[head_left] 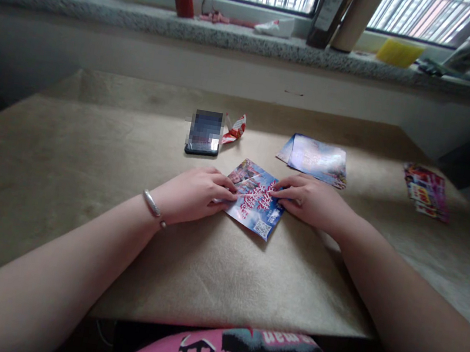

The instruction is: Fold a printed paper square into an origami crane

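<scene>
A folded printed leaflet, blue with pinkish-red lettering and a QR code at its lower corner, lies at an angle on the table in front of me. My left hand, with a silver bangle on the wrist, grips its left edge, fingertips on the printed face. On the opposite side, my right hand has its fingers bent over the right edge, pressing on it. A crease line crosses the leaflet's upper part between the two hands. The undersides of both hands are hidden.
Beyond the leaflet are a dark phone and a crumpled red-and-white wrapper. More printed sheets lie behind my right hand, and colourful cards sit far right. The granite windowsill holds bottles and a yellow block.
</scene>
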Demonstrator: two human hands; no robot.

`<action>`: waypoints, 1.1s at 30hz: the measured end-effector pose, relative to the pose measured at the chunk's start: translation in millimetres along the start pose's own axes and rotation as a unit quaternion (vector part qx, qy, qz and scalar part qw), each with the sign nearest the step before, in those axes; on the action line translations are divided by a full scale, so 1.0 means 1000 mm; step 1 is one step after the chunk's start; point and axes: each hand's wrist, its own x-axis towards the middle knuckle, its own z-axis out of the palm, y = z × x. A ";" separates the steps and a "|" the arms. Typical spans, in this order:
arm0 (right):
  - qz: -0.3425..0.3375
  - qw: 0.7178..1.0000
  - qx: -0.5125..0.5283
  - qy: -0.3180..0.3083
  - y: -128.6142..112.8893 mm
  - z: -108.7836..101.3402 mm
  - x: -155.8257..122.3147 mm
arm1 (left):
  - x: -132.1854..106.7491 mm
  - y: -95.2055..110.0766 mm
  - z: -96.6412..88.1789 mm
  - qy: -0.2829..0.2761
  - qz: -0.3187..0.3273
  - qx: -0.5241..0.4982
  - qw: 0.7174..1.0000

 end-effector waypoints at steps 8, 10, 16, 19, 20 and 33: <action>0.018 1.000 0.004 -0.013 0.012 -0.004 -0.004 | -0.004 0.008 -0.013 -0.046 -0.041 0.072 0.996; 0.023 1.000 0.006 -0.019 0.016 -0.005 -0.006 | -0.005 0.008 -0.016 -0.057 -0.051 0.094 0.993; 0.011 0.999 0.007 -0.040 0.021 -0.011 -0.009 | -0.006 0.010 -0.021 -0.069 -0.064 0.132 0.987; 0.011 0.999 -0.011 -0.043 0.019 -0.012 -0.008 | -0.006 0.009 -0.022 -0.065 -0.057 0.137 0.987; 0.010 0.999 -0.017 -0.043 0.018 -0.013 -0.008 | -0.007 0.008 -0.022 -0.063 -0.055 0.137 0.987; -0.015 0.999 -0.043 -0.013 0.021 -0.007 -0.008 | -0.005 0.000 -0.021 -0.058 -0.060 0.137 0.987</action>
